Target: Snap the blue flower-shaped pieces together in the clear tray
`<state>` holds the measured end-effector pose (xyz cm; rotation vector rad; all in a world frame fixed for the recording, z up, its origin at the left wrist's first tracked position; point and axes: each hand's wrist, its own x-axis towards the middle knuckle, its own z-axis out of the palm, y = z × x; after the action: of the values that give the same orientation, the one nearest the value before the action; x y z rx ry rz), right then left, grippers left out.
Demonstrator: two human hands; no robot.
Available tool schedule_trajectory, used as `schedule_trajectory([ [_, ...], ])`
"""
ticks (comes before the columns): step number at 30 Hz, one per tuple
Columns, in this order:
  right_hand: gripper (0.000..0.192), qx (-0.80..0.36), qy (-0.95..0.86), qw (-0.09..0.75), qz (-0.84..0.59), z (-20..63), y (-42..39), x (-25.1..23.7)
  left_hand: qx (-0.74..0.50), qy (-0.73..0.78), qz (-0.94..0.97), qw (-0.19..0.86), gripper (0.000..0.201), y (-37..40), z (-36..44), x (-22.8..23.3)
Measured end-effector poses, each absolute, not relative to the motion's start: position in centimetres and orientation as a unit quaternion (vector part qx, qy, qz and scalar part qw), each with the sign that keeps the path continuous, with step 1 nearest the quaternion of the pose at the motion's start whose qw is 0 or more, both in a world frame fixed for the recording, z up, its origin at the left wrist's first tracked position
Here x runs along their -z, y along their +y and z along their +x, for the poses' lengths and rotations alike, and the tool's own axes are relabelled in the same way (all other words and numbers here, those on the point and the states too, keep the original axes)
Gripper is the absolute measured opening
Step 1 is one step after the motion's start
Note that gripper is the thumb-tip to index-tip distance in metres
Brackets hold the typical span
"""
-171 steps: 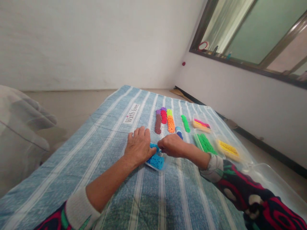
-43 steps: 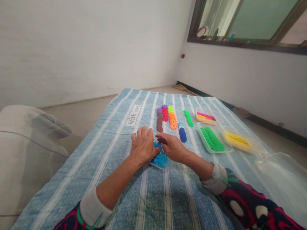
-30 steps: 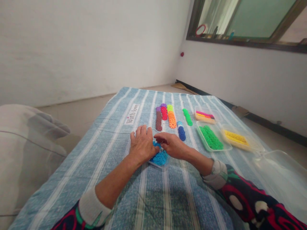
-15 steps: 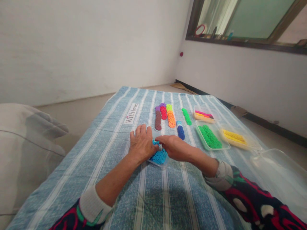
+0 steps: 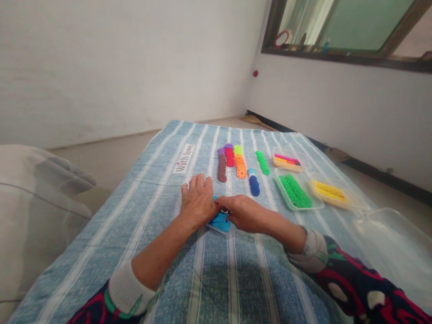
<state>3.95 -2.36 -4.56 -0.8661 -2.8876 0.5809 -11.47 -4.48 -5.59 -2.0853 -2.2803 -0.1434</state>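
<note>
Two hands meet over a small clear tray of light-blue toothed discs on the striped blue cloth. Left hand: laid flat, fingers spread, against the tray's left side. Right hand: fingertips pressed together, pinching among the discs. Beyond: flat rows of brown, red, orange, dark-blue and green discs; clear trays of green and yellow pieces. Grey cushion at left.
</note>
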Motion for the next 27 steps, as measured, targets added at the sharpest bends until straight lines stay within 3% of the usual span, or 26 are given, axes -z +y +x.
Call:
schedule_trajectory([
  [6,0.038,-0.186,-0.936,0.033,-0.296,4.1,-2.7,4.6,0.053,-0.734,-0.677,0.026,0.057,-4.4,-11.4,5.8],
  [14,0.034,-0.192,-0.941,0.023,-0.277,4.4,-2.0,4.2,0.062,-0.729,-0.681,0.036,0.059,-4.5,-11.6,6.2],
  [19,0.033,-0.261,-0.911,0.135,-0.289,5.6,-0.8,3.2,0.060,-0.729,-0.681,0.035,0.059,-4.5,-11.6,6.0],
  [22,0.029,-0.230,-0.881,0.206,-0.359,7.1,1.2,2.5,0.056,-0.731,-0.680,0.033,0.057,-4.5,-11.5,5.7],
  [27,0.026,-0.162,-0.847,0.178,-0.474,9.6,5.7,2.3,0.058,-0.731,-0.680,0.027,0.060,-4.4,-11.7,5.6],
])
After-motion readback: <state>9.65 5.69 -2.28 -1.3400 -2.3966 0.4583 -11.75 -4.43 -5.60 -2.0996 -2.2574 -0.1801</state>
